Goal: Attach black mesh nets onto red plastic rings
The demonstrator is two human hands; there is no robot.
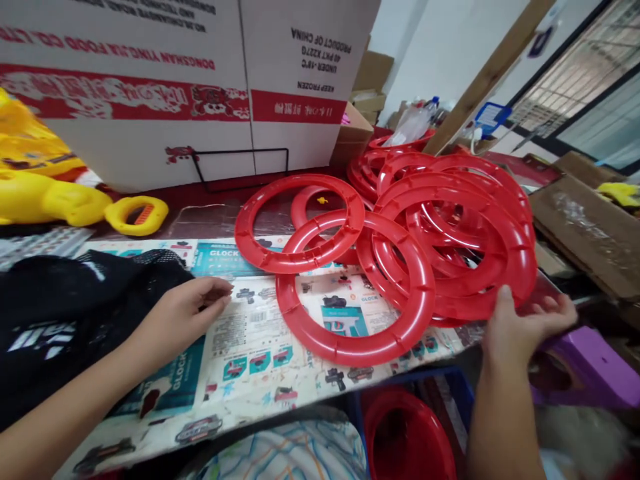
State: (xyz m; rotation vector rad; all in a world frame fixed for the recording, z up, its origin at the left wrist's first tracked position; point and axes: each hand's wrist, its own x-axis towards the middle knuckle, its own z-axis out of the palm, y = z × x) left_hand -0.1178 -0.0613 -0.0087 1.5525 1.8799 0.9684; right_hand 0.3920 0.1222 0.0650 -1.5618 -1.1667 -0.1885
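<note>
My left hand (200,303) hovers over the printed sheet on the table, left of the red rings. Its fingers are loosely curled with a small gap to the thumb, and nothing shows between them. My right hand (525,327) is at the right edge of a heap of red plastic rings (523,267). The thumb touches or overlaps the rim of one ring; the other fingers spread away to the right. Nearest me, a separate red ring (355,350) lies flat, overlapping another red ring (250,233) behind it.
A large white carton (295,143) stands at the back. Yellow plastic parts (75,203) and black mesh fabric (90,300) lie left. A blue crate (460,393) with a red round piece (445,440) sits below the table edge. At right are a purple part (595,367) and a cardboard box (585,220).
</note>
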